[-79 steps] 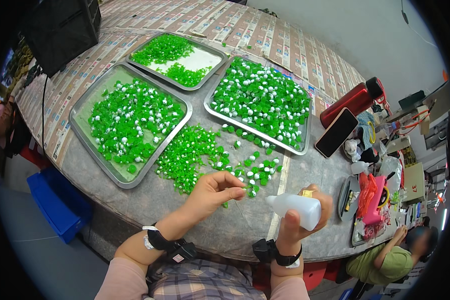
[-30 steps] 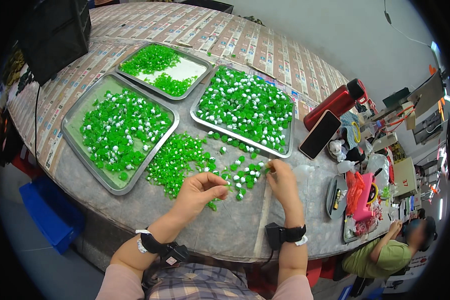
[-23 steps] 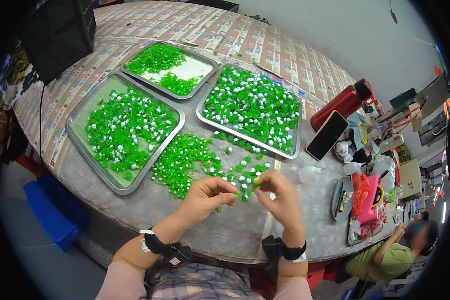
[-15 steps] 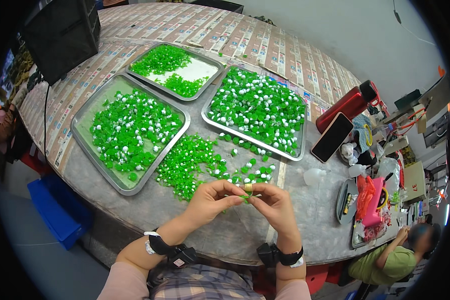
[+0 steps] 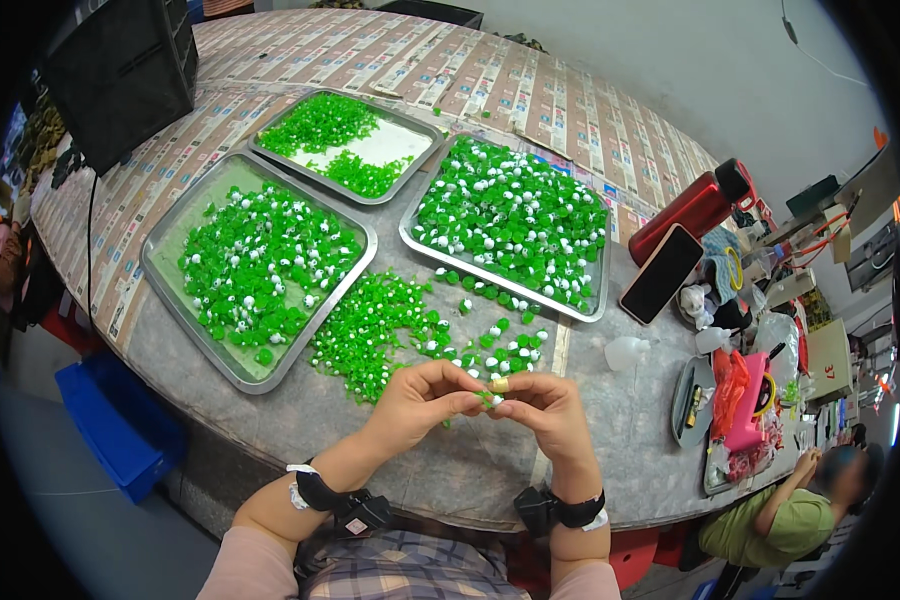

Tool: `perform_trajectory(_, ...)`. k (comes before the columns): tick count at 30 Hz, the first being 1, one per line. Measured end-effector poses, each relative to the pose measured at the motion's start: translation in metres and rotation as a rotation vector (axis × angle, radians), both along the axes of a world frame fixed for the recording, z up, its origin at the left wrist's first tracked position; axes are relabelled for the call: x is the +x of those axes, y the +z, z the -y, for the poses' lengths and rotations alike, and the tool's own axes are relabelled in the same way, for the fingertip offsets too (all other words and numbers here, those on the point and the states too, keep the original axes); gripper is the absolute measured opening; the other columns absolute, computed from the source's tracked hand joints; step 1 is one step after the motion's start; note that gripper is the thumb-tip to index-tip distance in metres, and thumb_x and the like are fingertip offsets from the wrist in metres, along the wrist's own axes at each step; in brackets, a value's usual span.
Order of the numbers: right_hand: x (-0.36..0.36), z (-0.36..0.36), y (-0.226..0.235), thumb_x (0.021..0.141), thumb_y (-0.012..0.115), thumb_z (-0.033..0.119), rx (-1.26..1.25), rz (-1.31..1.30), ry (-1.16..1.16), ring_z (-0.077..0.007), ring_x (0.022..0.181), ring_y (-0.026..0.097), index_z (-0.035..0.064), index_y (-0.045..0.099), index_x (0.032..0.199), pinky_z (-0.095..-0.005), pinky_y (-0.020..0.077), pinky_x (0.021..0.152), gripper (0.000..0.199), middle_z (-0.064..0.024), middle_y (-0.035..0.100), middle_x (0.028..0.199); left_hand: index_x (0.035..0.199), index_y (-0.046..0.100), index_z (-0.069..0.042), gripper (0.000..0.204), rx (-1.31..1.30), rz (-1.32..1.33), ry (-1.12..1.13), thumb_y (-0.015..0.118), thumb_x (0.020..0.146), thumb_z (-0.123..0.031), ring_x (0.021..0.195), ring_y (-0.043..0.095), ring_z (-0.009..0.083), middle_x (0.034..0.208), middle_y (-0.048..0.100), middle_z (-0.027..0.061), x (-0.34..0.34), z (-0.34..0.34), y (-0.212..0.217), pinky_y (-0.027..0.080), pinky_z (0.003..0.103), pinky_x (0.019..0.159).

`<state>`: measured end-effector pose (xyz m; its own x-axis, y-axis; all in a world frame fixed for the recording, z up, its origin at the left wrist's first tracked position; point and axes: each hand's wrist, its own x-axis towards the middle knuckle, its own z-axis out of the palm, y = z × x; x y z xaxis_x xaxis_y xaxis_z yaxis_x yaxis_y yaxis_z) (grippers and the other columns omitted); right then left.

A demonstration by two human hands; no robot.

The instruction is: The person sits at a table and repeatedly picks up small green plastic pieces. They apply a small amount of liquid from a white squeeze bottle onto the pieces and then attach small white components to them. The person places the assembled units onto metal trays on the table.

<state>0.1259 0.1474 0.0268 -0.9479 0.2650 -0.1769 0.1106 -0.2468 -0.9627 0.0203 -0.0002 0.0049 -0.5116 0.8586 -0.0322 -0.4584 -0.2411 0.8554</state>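
Note:
My left hand (image 5: 422, 402) and my right hand (image 5: 545, 408) meet at the fingertips above the near part of the table. Both are closed in a pinch on a small green plastic piece with a white ball (image 5: 489, 399), partly hidden by the fingers. A yellow band wraps a finger of the right hand. Just beyond the hands lies a heap of small green pieces (image 5: 365, 325). Beside it, to the right, several green-and-white ball pieces (image 5: 510, 347) are scattered loose on the table.
Metal trays stand beyond: one left (image 5: 360, 262) and one right (image 5: 603, 290) with green-and-white pieces, a far one (image 5: 433, 140) with green pieces. At right are a phone (image 5: 662, 275), a red bottle (image 5: 692, 212) and a pink container (image 5: 746, 425). Another person (image 5: 770, 525) sits lower right.
Both hands stay in nearly the same place with fingertips slightly shifted. A white ball now shows on the green piece between them.

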Motion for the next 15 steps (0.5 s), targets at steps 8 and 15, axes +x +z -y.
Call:
perform_trajectory(8,0.001,0.007,-0.001,0.069,0.062,-0.003,0.001,-0.085,-0.149,-0.0124,0.072,0.058,-0.0017,0.055,0.086,-0.0221,0.0470,0.066,0.019,-0.0069,0.059,0.081,0.086,0.054,0.001,0.011,-0.001,0.068,0.052,0.056,0.076,-0.004,0.073,0.059,0.0161,0.081,0.059,0.0100,0.000,-0.001,-0.002,0.048,0.026,0.067)
perform_trajectory(15,-0.001,0.014,0.003,0.068,0.063,-0.003,0.098,-0.126,-0.190,-0.0115,0.075,0.057,-0.0014,0.055,0.085,-0.0209,0.0461,0.067,0.018,-0.0061,0.059,0.081,0.085,0.055,0.001,0.010,-0.032,0.053,0.052,0.056,0.075,-0.003,0.071,0.059,0.0149,0.080,0.059,0.0090,0.000,-0.001,-0.004,0.049,0.025,0.067)
